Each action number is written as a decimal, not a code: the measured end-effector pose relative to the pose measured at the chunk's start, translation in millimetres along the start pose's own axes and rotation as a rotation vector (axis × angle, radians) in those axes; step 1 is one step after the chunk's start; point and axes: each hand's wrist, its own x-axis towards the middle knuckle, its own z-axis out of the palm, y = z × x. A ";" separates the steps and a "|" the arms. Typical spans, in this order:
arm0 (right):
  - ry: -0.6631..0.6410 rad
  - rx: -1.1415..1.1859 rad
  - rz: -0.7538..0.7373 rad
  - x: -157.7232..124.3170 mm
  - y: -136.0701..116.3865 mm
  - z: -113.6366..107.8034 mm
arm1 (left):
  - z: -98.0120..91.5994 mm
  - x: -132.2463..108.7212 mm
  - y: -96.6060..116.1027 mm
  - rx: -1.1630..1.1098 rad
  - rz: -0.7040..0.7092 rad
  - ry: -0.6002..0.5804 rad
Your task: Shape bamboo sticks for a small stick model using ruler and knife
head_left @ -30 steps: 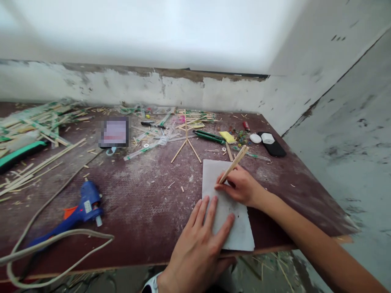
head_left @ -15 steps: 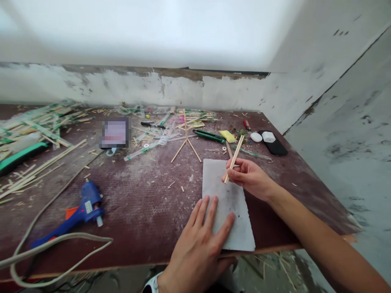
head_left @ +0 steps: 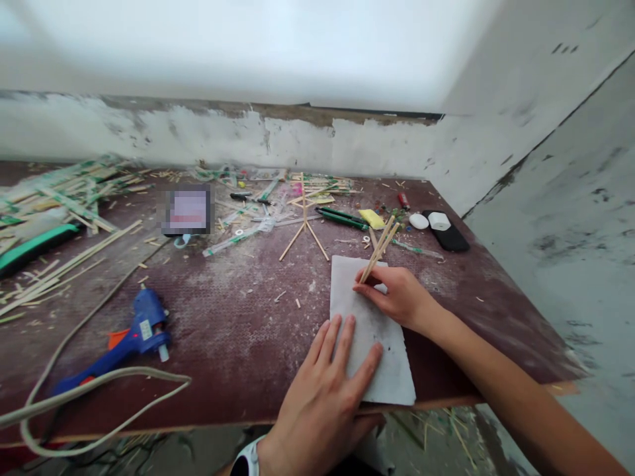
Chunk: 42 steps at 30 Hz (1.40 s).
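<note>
A pale grey-white sheet (head_left: pixel 370 390) with a ragged right edge and dark smudges lies at the front of the table. My left hand (head_left: pixel 322 390) rests flat on it, fingers spread, at its lower left. Over the upper part of the sheet, my right hand (head_left: pixel 397 294) pinches a few thin wooden sticks (head_left: pixel 381 248) near their lower ends. They slant up and away to the right, their tops fanned slightly apart. The lower tips are at the sheet, partly hidden by my fingers. Beyond the sheet stands or lies a three-armed stick piece (head_left: pixel 304 221).
A blue glue gun (head_left: pixel 143 324) with a looped pale cable (head_left: pixel 99 383) lies left. Behind are a blurred screen (head_left: pixel 187 210), a pile of sticks (head_left: pixel 64 198), green pens (head_left: pixel 342 217), a yellow packet (head_left: pixel 372 219) and a black phone (head_left: pixel 449 237) with a white case on it.
My right hand has moved slightly left, bringing the sticks' lower ends to the sheet, and the stick tops have fanned apart. My left hand stays in place.
</note>
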 end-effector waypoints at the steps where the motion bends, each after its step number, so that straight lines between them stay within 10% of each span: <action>1: 0.005 -0.014 -0.007 -0.9 -1.3 0.9 | 0.0 -0.4 -0.1 -0.002 0.002 0.004; 36: -0.099 -0.020 -0.048 3.7 4.2 0.1 | -2.1 -1.4 1.1 -0.034 -0.027 -0.009; 42: 0.186 -0.127 0.007 3.0 24.1 3.7 | -16.1 1.2 -5.9 -0.054 0.044 -0.016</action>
